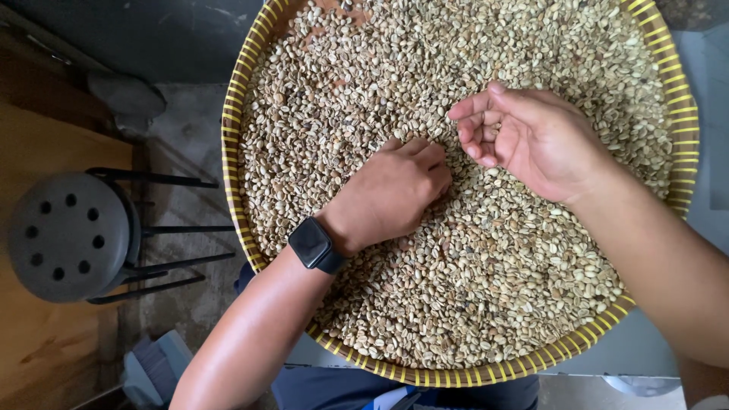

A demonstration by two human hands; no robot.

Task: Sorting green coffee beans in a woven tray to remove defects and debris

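The beans fill the round woven tray in front of you. They look small, light, hard and loose, likely to roll, so pinch them singly with your fingertips. Your left hand lies knuckles-up on the heap, fingers curled into the beans. Your right hand hovers palm-up, fingers half curled; whether it holds beans, I cannot tell.

You sit in small coffee-sorting workspace, likely backyard or farm shed: wide woven tray with yellow-striped rim, heaped with pale unroasted coffee beans; rough stained concrete floor; grey plastic stool on black metal legs beside wooden surface.
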